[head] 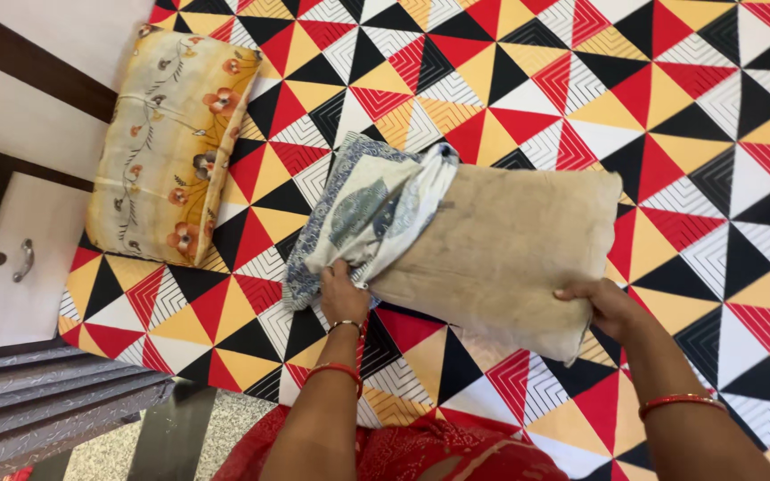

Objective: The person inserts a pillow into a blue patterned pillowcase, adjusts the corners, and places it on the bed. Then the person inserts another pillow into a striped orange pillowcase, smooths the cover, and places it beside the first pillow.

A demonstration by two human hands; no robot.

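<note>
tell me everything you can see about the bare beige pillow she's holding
The plain beige fabric pillow is rectangular, plump, faintly stained and wrinkled, lying tilted over the geometric red, black, yellow and white patterned bedsheet. Its left end is tucked inside a bunched blue-and-white patterned pillowcase; the rest is bare. The left hand grips the case at the pillow's lower edge, and the right hand holds the pillow's lower right edge.

I am holding a bare beige pillow (510, 249), smudged and lying flat and slightly tilted over the bed. Its left end is sitting inside a bunched pillowcase (367, 218), white and blue with a leaf print, which is covering only that end.
</note>
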